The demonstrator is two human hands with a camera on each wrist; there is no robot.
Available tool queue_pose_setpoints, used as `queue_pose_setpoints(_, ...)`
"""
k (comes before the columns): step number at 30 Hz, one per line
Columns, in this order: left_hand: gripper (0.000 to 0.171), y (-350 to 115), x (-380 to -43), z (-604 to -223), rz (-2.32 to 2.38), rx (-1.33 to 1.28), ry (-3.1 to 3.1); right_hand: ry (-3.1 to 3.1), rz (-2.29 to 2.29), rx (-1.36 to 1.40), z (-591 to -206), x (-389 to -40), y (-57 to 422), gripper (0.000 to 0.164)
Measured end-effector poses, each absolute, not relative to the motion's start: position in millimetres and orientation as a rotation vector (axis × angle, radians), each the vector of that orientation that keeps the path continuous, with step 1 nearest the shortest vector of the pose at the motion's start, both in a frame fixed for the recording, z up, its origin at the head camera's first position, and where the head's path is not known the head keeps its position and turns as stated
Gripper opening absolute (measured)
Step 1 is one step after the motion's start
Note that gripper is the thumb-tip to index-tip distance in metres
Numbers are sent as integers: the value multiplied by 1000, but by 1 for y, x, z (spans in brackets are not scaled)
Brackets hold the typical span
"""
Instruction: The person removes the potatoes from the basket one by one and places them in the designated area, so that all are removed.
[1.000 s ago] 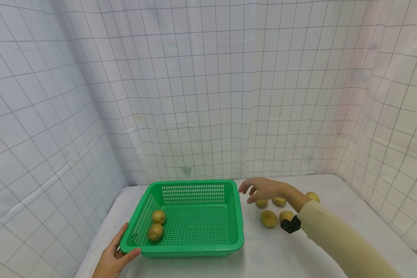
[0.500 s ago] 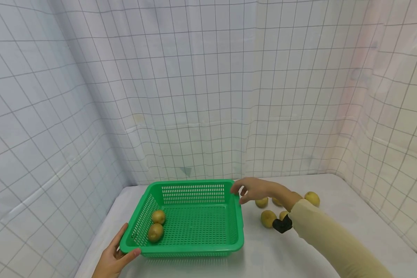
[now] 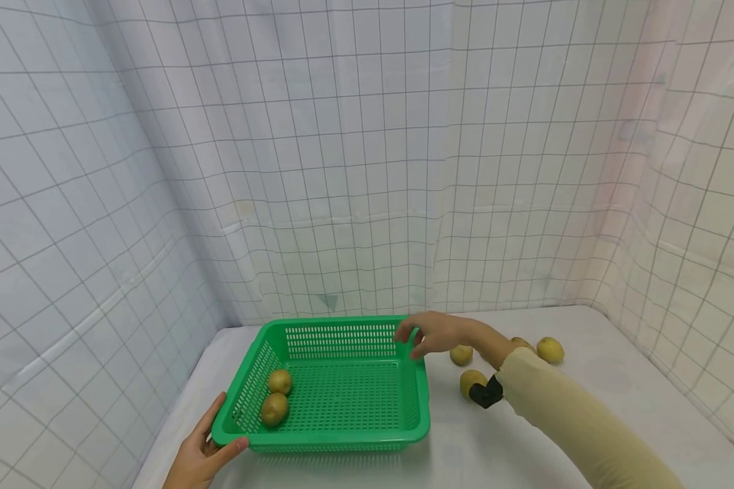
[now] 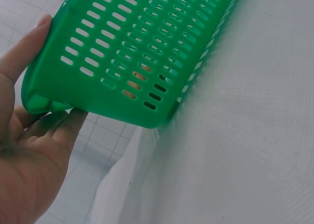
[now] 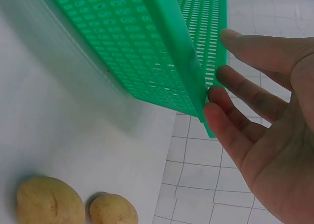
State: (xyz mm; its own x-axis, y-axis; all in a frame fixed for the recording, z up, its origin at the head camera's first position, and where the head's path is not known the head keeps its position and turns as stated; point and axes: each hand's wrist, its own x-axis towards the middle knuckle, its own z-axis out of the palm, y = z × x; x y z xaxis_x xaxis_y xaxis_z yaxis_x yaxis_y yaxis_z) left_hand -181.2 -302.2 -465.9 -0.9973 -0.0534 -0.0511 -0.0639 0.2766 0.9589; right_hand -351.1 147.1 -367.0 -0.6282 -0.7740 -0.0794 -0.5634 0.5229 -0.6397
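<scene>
A green plastic basket (image 3: 336,437) stands on the white-covered table. Two potatoes lie inside it on the left, a smaller potato (image 3: 279,382) behind a larger potato (image 3: 274,410). My left hand (image 3: 197,456) grips the basket's front left corner; in the left wrist view, that hand (image 4: 34,155) has its thumb along one side of the rim and fingers under the other. Over the back right of the rim is my right hand (image 3: 437,333), holding nothing. The right wrist view shows this hand (image 5: 274,121) with loosely bent, spread fingers, fingertips right at the rim.
Several potatoes lie right of the basket, among them a near potato (image 3: 469,382), a potato (image 3: 461,355) by the right hand and a far right potato (image 3: 550,350). My right forearm covers part of them. Gridded white sheets (image 3: 355,170) hang around the table.
My right hand has moved left, from beside the basket to over its right rim, with nothing in it. The left hand and the basket have stayed in place.
</scene>
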Motion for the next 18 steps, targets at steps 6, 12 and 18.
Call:
queue_pose_setpoints(6,97,-300,-180,-464,1877,-112,2513,2421,-791,-1138,-369,-354,137,36)
queue_pose_setpoints(12,96,-300,-180,-464,1891,-89,2510,2428,-765,-1152,-370,-353,126,38)
queue_pose_setpoints(18,96,-301,-179,-464,1902,-70,2497,2403,-791,-1136,-372,-354,115,38)
